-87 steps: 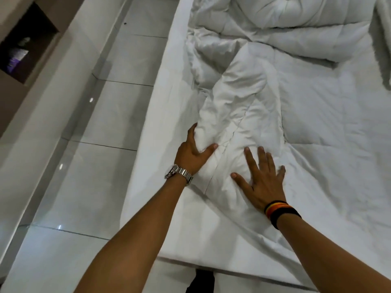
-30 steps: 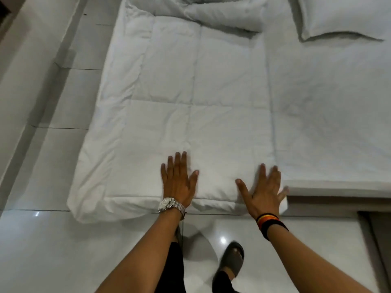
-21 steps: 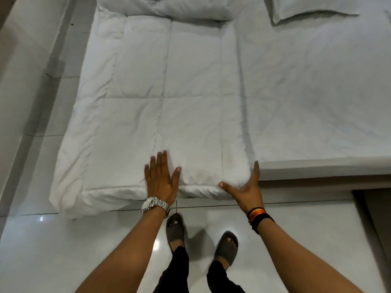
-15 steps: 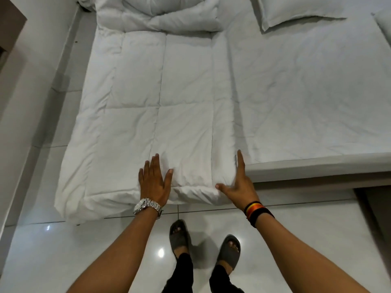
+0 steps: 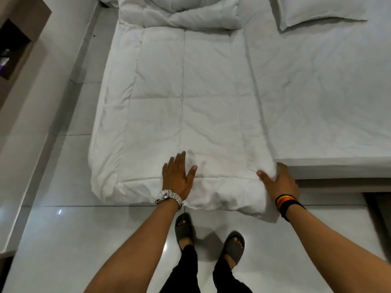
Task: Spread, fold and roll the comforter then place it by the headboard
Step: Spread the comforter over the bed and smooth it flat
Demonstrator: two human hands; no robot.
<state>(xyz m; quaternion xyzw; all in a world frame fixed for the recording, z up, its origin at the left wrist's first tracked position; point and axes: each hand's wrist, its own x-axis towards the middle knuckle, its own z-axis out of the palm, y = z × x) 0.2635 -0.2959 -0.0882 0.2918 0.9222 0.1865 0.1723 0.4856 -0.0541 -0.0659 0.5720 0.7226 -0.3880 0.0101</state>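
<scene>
The white comforter (image 5: 186,102) lies folded into a long strip along the left side of the bed (image 5: 321,98), its near end drooping over the foot edge. Its far end is bunched up near the headboard side. My left hand (image 5: 176,176), with a silver watch, rests flat on the near end with straight fingers. My right hand (image 5: 279,180), with dark and striped wristbands, grips the comforter's near right corner, thumb on top and fingers curled round the edge.
A white pillow (image 5: 317,11) lies at the far right of the bed. Glossy tiled floor (image 5: 63,240) runs along the left and foot of the bed. A brown shelf unit (image 5: 17,45) stands at the far left. My sandalled feet (image 5: 209,235) stand at the bed's foot.
I have moved from the bed's side to its foot, and the comforter now lies as a flat strip. My right hand went from flat on top to gripping the right corner.
</scene>
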